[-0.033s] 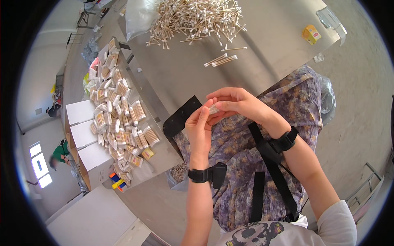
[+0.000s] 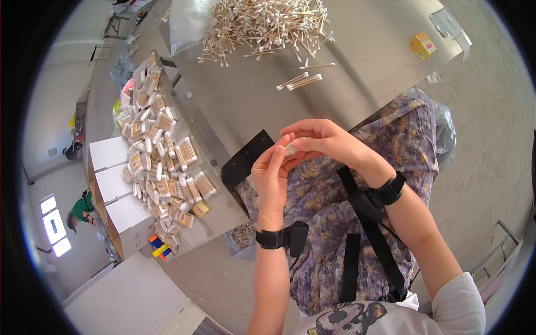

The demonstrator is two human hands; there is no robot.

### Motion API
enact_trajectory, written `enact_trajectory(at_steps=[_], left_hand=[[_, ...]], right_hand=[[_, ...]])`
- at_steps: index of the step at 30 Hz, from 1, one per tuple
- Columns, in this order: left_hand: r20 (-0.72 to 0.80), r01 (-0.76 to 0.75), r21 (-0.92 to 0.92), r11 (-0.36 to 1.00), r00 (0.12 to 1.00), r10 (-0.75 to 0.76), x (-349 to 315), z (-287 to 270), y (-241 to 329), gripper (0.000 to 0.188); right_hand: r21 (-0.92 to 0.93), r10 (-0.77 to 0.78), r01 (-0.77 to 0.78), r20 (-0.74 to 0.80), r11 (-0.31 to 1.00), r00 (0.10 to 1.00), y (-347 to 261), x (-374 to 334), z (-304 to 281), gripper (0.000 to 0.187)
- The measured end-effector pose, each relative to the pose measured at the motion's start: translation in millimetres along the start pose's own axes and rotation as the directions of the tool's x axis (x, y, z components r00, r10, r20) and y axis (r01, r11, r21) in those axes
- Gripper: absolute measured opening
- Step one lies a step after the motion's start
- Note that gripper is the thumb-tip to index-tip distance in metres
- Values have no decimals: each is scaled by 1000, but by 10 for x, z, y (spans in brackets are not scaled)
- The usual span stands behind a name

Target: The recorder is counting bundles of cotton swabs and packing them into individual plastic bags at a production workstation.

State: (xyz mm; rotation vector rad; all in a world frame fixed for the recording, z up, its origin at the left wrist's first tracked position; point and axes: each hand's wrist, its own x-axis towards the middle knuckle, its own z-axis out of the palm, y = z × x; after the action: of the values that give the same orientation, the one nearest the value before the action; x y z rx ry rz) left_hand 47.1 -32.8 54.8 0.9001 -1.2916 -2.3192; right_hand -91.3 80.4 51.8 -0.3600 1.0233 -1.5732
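Note:
Over my lap, at the table's near edge, my left hand (image 2: pixel 270 167) and my right hand (image 2: pixel 318 142) are closed together around a small bundle of cotton swabs (image 2: pixel 291 149). Only the white tips show between my fingers; the rest of the bundle is hidden. Past my hands, a few loose cotton swabs (image 2: pixel 301 81) lie on the metal table (image 2: pixel 251 95). Farther back is a large heap of cotton swabs (image 2: pixel 268 28).
To the left, packed bags of swabs (image 2: pixel 162 162) cover a side table beside white-flapped cartons (image 2: pixel 125 184). A clear plastic bag (image 2: pixel 190 25) lies by the heap. A yellow box (image 2: pixel 422 46) stands far right. A person in green (image 2: pixel 84 207) bends at far left.

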Motion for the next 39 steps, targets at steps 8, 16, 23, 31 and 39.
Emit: enact_trajectory(at_steps=[8, 16, 23, 31, 39], left_hand=[[-35, -121, 95, 988, 992, 125, -3, 70, -10, 27], [-48, -58, 9, 998, 997, 58, -90, 91, 14, 37], [-214, -113, 478, 871, 947, 240, -238, 176, 252, 37], [-258, -85, 370, 925, 947, 190, -172, 154, 252, 33], [-289, -74, 335, 939, 941, 177, -198, 155, 256, 29]], right_hand=[[57, 4, -5, 13, 998, 1000, -75, -22, 42, 36], [64, -33, 29, 67, 998, 997, 72, 20, -10, 39], [-316, -400, 369, -37, 874, 916, 97, -12, 109, 43], [-717, -640, 529, 152, 453, 753, 171, -19, 218, 56], [-723, -700, 573, 176, 385, 693, 192, -24, 227, 56]])
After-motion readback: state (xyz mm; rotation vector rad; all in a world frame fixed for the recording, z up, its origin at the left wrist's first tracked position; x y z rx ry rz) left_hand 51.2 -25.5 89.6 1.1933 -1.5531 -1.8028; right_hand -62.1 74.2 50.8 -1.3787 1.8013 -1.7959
